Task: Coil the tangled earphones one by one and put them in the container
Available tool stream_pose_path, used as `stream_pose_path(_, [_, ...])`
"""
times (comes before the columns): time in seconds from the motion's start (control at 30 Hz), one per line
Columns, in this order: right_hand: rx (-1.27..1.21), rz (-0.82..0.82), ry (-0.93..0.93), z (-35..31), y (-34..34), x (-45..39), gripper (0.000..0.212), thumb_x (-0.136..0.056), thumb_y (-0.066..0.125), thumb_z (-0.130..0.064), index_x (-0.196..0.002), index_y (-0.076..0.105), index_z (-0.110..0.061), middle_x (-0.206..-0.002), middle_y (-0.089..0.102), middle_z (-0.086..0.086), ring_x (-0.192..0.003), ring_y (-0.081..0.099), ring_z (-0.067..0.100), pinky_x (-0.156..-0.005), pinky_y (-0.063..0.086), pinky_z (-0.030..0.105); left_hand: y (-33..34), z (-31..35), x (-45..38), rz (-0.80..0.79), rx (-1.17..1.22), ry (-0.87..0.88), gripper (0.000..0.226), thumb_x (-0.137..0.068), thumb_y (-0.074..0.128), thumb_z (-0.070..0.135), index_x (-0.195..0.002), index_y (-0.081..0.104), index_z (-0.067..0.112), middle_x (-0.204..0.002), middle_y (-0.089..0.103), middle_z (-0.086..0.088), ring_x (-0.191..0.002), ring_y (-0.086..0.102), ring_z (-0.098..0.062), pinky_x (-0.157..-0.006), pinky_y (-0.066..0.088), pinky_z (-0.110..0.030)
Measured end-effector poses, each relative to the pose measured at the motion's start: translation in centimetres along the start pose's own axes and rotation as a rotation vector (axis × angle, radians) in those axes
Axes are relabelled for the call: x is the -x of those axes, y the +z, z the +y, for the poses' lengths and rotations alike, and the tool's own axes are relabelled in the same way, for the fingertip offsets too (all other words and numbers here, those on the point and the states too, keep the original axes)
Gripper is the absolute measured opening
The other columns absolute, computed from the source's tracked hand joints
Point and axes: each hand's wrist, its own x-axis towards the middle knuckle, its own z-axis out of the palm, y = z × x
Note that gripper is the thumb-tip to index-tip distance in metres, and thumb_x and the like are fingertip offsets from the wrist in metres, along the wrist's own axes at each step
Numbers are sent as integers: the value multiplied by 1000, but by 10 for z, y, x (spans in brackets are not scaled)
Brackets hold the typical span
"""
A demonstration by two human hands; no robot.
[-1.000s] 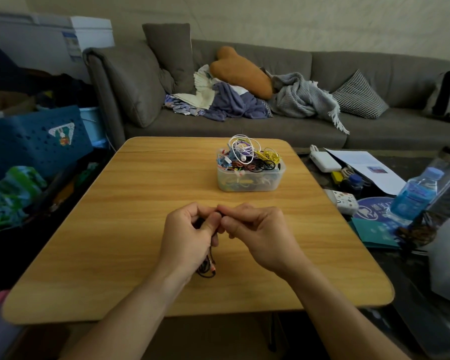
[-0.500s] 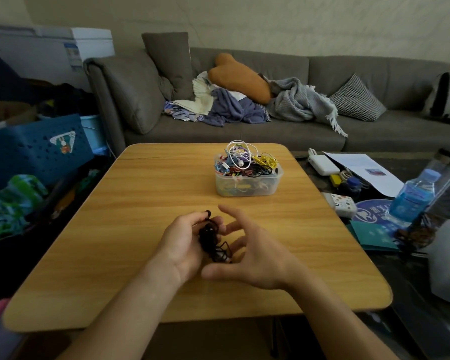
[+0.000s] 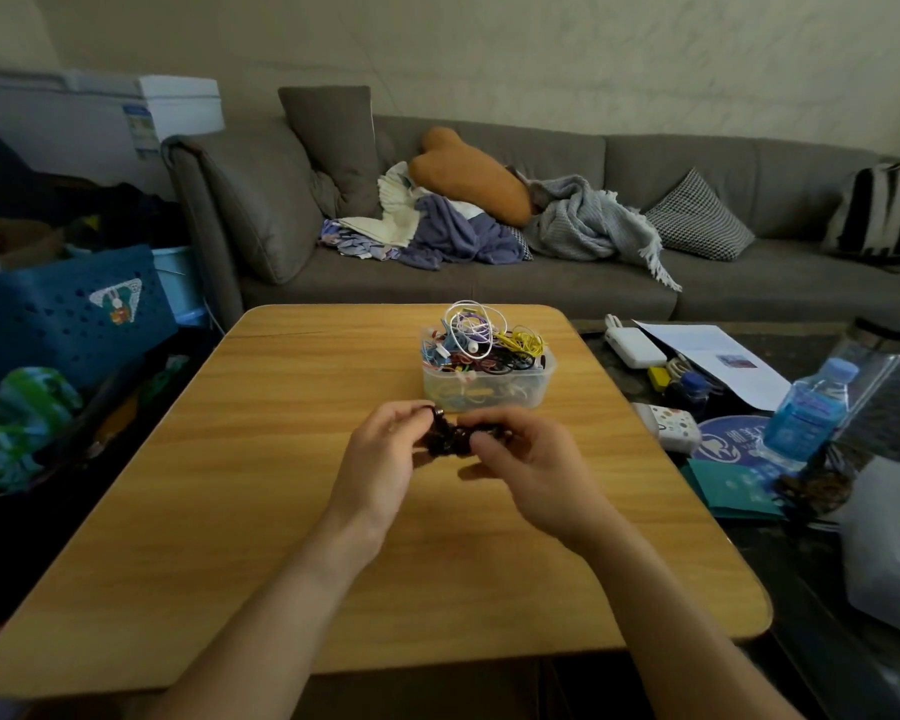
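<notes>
Both hands (image 3: 385, 459) (image 3: 528, 459) rose and now pinch the black earphone (image 3: 450, 438), nearly coiled, not yet in the full container (image 3: 489, 394).

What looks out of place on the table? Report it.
The clear container is overfilled: a white earphone cable loops up above its rim rather than lying coiled inside. Both hands, left hand and right hand, hold a black earphone bundle over the wooden table.

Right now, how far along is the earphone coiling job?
Many coloured earphones already fill the clear container. A black earphone bundle is in hand, gripped by the left hand and the right hand above the wooden table. It has yet to go in; no loose earphones show on the table.
</notes>
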Motion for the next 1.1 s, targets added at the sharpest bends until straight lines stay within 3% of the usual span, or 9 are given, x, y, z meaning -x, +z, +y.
stream_pose_path(0.2, [-130, 148, -110, -29, -43, -44, 24, -93, 59, 4, -99, 70, -16, -104, 72, 11, -88, 74, 21, -86, 58, 30, 8, 0, -31, -13, -174, 162, 23, -94, 59, 12, -117, 59, 15, -107, 68, 0, -98, 62, -11, -80, 48, -22])
stream_pose_path(0.4, [254, 350, -129, -37, -87, -125, 15, -91, 68, -10, -103, 72, -16, -92, 75, 6, -79, 72, 15, -76, 58, 29, 9, -2, -65, 36, -624, 495, 44, -90, 65, 19, -132, 52, 20, -129, 50, 8, -124, 43, -9, -107, 37, -30])
stream_pose_path(0.57, [392, 303, 48, 4, -84, -165, 39, -86, 75, -29, -120, 60, -19, -102, 70, 3, -87, 70, 18, -70, 52, 32, 13, -13, -76, -65, -786, 482, 59, -92, 63, 20, -145, 39, 24, -153, 32, 9, -140, 23, -8, -116, 19, -28])
stream_pose_path(0.67, [608, 294, -6, 15, -76, -167, 18, -91, 68, -29, -101, 75, -15, -90, 71, -1, -80, 63, 9, -70, 49, 28, 14, -17, -80, -141, -813, 470, 65, -93, 62, 22, -150, 31, 24, -160, 15, 12, -145, 12, -3, -112, 10, -16])
stream_pose_path(0.77, [729, 257, -47, 19, -68, -168, 25, -94, 64, -26, -86, 78, -6, -75, 65, 1, -66, 54, 11, -54, 33, 23, 12, -17, -83, -164, -823, 412, 65, -94, 59, 24, -151, 28, 25, -161, 7, 16, -146, 9, -2, -107, 9, -12])
stream_pose_path(0.83, [830, 221, 7, 20, -64, -169, 34, -96, 60, -25, -71, 72, -6, -62, 56, 2, -52, 45, 11, -45, 30, 18, 11, -18, -83, -195, -858, 374, 65, -95, 58, 26, -151, 26, 26, -161, 2, 18, -146, 9, -4, -106, 12, -16])
stream_pose_path(0.93, [943, 188, 45, 20, -57, -172, 41, -94, 54, -17, -55, 55, -7, -54, 49, 7, -49, 43, 19, -51, 39, 28, 10, -22, -84, -239, -915, 370, 69, -95, 58, 26, -153, 21, 25, -162, -4, 14, -149, 1, -8, -115, 11, -24])
stream_pose_path(1.03, [1001, 156, 95, 15, -50, -177, 28, -91, 55, -13, -65, 65, -9, -65, 61, 8, -59, 56, 25, -59, 49, 32, 10, -26, -87, -219, -908, 387, 72, -94, 61, 25, -153, 20, 24, -163, -3, 10, -149, -5, -12, -120, 7, -33])
stream_pose_path(1.1, [917, 165, 113, 8, -52, -178, 18, -88, 60, -11, -96, 75, -7, -93, 73, 11, -82, 67, 27, -69, 53, 30, 10, -28, -84, -153, -874, 469, 73, -91, 63, 20, -153, 24, 22, -162, 5, 10, -149, -1, -12, -121, 8, -34])
